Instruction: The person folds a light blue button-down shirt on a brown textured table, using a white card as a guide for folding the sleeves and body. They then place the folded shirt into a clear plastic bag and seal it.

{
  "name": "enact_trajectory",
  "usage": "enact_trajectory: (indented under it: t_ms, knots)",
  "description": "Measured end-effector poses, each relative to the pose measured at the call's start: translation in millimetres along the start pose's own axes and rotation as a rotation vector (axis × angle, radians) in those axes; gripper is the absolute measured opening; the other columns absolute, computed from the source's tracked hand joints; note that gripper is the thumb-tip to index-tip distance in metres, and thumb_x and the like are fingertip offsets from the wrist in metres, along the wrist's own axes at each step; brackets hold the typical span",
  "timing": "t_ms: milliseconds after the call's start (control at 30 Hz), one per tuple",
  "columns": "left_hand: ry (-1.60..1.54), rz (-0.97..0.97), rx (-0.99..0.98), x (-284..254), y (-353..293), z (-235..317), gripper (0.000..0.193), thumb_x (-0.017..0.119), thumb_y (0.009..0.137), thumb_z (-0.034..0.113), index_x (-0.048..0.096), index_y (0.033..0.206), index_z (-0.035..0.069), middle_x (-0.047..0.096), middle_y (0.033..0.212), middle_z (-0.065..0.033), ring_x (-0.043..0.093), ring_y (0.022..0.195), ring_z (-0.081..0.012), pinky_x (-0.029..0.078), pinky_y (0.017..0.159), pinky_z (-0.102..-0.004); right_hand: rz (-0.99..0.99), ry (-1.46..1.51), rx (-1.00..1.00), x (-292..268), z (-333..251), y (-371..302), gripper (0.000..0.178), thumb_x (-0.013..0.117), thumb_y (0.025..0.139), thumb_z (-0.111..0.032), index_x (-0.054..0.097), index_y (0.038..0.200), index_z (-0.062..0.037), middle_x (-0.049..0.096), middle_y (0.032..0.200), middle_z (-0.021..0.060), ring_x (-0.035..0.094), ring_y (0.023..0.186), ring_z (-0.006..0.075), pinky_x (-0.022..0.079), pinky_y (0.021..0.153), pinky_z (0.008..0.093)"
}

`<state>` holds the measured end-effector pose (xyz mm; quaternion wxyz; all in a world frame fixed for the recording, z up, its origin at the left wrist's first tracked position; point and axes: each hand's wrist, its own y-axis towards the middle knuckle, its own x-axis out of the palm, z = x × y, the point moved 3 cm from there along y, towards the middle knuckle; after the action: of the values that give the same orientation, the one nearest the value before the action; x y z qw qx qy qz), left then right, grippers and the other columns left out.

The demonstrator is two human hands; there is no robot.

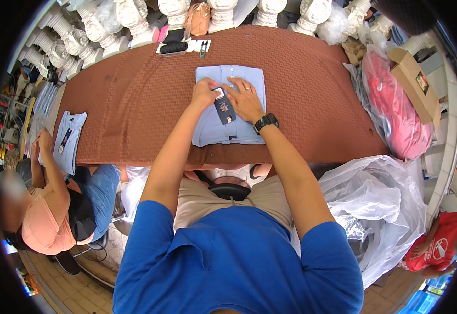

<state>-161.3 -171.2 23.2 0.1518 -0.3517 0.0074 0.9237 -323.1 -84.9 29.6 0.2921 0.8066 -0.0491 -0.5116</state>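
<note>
A folded light-blue button-front shirt [211, 132] lies on the brown textured table cover in front of me. On it rests a dark hang tag [224, 109] with a small white label at its upper end. My left hand [205, 92] pinches that upper end between bent fingers. Beside it, my right hand [246, 100] is spread over the shirt near the buttons, its fingertips close to the tag's top; a black watch is on that wrist. Whether the right fingertips touch the tag is hard to tell.
Thread snips [203, 49] and a black rolled item [174, 48] lie at the table's far edge. At left, a co-worker [50, 209] sits by another folded shirt [67, 144]. Bagged pink goods [393, 104] and a cardboard box [414, 83] stand right, above clear plastic [375, 204].
</note>
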Motion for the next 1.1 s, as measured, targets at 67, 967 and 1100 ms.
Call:
enact_trajectory:
  t_ms: [67,967,1100]
  knots:
    - [0.162,0.250,0.110,1,-6,-5,0.057,0.085,0.075,0.014,0.058,0.124,0.006,0.059,0.115,-0.0161,0.063,0.104,-0.0282,0.054,0.087,-0.0373,-0.025,-0.042,-0.013,2,-2,-1,0.039,0.055,0.097,-0.024,0.058,0.135,-0.0144,0.046,0.147,0.0062,0.040,0.137,0.0299,0.028,0.117,0.0472]
    - [-0.020,0.122,0.229,-31,-153,-35,0.060,0.072,0.088,0.006,0.046,0.142,0.009,0.050,0.122,-0.0162,0.060,0.085,-0.0223,0.054,0.077,-0.0348,0.122,-0.161,0.143,-37,-10,-47,0.048,0.068,0.091,-0.026,0.056,0.135,-0.0101,0.046,0.140,0.0189,0.043,0.127,0.0397,0.038,0.102,0.0566]
    - [-0.103,0.327,0.158,-52,-169,-33,0.047,0.069,0.091,0.010,0.055,0.135,0.007,0.051,0.121,-0.0183,0.059,0.098,-0.0307,0.051,0.081,-0.0366,0.174,-0.125,0.265,-47,-19,-37,0.047,0.069,0.090,-0.025,0.057,0.132,-0.0075,0.049,0.134,0.0187,0.046,0.120,0.0398,0.039,0.100,0.0546]
